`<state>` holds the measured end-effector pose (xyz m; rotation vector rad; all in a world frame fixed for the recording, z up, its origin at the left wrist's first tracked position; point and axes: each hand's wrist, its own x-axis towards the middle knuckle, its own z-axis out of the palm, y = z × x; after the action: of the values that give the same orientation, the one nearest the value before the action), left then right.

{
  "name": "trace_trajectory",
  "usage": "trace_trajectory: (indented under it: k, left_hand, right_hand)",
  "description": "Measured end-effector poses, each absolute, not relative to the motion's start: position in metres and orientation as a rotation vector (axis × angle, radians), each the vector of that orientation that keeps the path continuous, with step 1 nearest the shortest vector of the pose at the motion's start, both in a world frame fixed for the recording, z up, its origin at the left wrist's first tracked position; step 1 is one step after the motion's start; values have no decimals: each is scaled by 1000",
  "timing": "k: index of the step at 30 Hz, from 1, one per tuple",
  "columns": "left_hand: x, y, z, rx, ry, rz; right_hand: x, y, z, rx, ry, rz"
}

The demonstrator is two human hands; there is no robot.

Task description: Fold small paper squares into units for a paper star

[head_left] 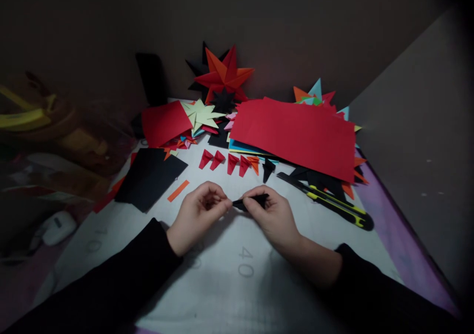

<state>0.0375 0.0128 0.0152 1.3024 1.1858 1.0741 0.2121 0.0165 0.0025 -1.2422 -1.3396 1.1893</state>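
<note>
Between my two hands, just above the white sheet, is a small folded piece of black paper (261,200). My right hand (276,215) pinches its body between thumb and fingers. My left hand (202,213) pinches its pointed left tip with thumb and forefinger. Beyond my hands lies a row of several small folded red paper pieces (232,163), followed by a folded orange piece (254,165) and a folded black piece (268,170). An orange paper strip (178,191) lies by my left hand.
A yellow-and-black utility knife (329,203) lies to the right. Red paper sheets (296,134) sit at the back right, black paper squares (150,178) at the left. Folded paper stars (224,72) lean against the wall. A white earphone case (57,228) is far left.
</note>
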Motion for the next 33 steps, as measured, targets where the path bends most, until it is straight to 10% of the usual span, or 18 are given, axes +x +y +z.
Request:
trace_trajectory:
  k: [33]
  left_hand:
    - [33,8,23,1784,1232,838]
  right_hand:
    - [204,13,13,-1165,-1129,1362]
